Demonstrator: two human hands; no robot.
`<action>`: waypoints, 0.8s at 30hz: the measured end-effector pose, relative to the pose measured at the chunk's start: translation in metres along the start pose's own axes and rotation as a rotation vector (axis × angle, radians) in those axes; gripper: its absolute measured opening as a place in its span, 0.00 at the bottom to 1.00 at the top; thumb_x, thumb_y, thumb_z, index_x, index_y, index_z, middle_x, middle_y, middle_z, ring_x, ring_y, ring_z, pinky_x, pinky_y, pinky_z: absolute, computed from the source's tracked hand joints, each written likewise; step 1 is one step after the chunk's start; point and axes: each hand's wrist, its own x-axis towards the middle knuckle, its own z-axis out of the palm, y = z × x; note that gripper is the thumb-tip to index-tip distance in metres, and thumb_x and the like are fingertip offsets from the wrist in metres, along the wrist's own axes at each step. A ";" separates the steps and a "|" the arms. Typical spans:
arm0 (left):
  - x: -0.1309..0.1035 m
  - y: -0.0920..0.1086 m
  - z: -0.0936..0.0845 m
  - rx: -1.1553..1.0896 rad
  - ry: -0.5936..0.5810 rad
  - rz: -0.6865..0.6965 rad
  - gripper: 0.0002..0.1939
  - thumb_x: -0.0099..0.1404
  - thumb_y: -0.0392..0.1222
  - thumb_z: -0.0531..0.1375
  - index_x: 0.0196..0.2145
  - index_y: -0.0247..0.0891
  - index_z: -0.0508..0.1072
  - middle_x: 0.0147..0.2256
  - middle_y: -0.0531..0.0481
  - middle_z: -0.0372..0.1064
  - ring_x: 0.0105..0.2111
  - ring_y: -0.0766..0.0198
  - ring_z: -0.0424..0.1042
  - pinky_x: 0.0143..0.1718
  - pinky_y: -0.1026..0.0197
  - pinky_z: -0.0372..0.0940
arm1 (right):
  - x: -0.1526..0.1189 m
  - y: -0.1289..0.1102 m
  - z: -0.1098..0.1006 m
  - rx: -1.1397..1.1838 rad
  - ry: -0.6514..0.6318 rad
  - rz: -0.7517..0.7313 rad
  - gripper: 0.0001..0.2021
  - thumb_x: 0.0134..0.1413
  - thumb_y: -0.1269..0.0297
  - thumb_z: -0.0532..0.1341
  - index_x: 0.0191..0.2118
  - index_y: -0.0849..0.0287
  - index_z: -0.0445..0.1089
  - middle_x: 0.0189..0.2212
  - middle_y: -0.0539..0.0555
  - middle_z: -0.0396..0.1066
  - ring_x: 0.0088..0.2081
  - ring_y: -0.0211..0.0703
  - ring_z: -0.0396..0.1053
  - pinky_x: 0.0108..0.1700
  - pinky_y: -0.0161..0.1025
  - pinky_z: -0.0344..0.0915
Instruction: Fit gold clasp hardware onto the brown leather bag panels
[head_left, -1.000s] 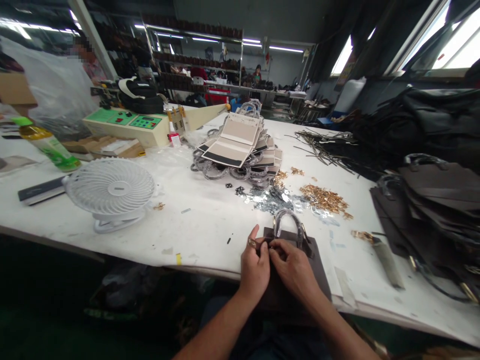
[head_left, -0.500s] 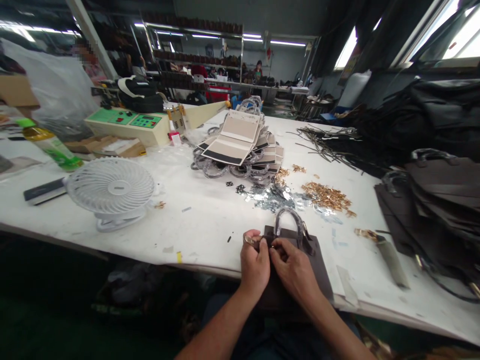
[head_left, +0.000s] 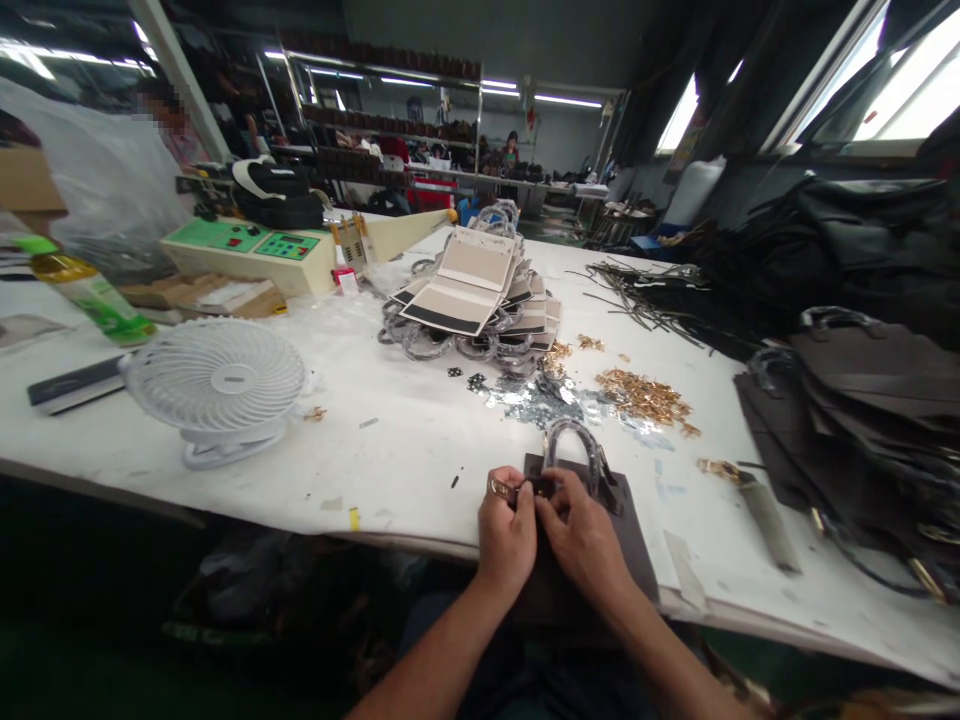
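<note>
A dark brown handbag [head_left: 631,540] lies at the table's front edge, partly over my lap. Its handle [head_left: 574,432], wrapped in clear film, points away from me. Over the top of the bag, my left hand [head_left: 506,530] pinches a dark strap [head_left: 537,486] with a gold-coloured buckle [head_left: 501,490] at its left end. My right hand [head_left: 583,530] is closed on the same strap, thumb and fingers close to my left thumb. A small gold glint shows between the fingertips; what it is I cannot make out.
Gold fittings [head_left: 643,396] and silver plates [head_left: 547,398] lie scattered beyond the bag. Behind them is a stack of beige-lined panels with handles [head_left: 461,275]. A white fan [head_left: 217,380] stands left. A green-handled tool [head_left: 769,520] and brown bags [head_left: 855,400] are at right.
The view has shifted slightly. My right fingers have moved a little up along the strap, and more of the dark strap shows between my hands. Both hands keep hold.
</note>
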 end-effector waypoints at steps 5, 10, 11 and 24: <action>0.004 0.000 -0.001 -0.020 -0.009 -0.021 0.09 0.70 0.49 0.56 0.40 0.41 0.68 0.34 0.51 0.71 0.35 0.59 0.73 0.39 0.58 0.67 | 0.001 -0.004 0.007 0.014 0.060 -0.006 0.11 0.63 0.62 0.56 0.49 0.55 0.69 0.26 0.49 0.75 0.27 0.44 0.75 0.31 0.35 0.63; 0.023 0.003 -0.005 -0.034 -0.154 -0.084 0.19 0.66 0.56 0.60 0.46 0.40 0.68 0.37 0.49 0.75 0.35 0.56 0.77 0.39 0.55 0.71 | -0.014 -0.017 -0.007 0.143 0.098 -0.098 0.14 0.62 0.66 0.57 0.52 0.54 0.69 0.30 0.50 0.77 0.29 0.42 0.76 0.32 0.32 0.66; 0.028 0.005 -0.008 -0.006 -0.188 -0.085 0.22 0.65 0.57 0.61 0.49 0.40 0.67 0.36 0.50 0.75 0.34 0.56 0.77 0.38 0.55 0.71 | -0.018 -0.016 -0.015 0.189 0.099 -0.131 0.15 0.62 0.65 0.58 0.53 0.53 0.70 0.31 0.49 0.77 0.29 0.40 0.75 0.32 0.32 0.68; 0.046 0.039 -0.017 0.568 -0.330 0.328 0.34 0.56 0.47 0.67 0.60 0.44 0.67 0.60 0.42 0.65 0.56 0.46 0.69 0.55 0.45 0.68 | 0.069 0.175 -0.178 -0.322 0.287 0.228 0.17 0.55 0.66 0.62 0.49 0.61 0.78 0.53 0.65 0.73 0.41 0.50 0.75 0.45 0.43 0.65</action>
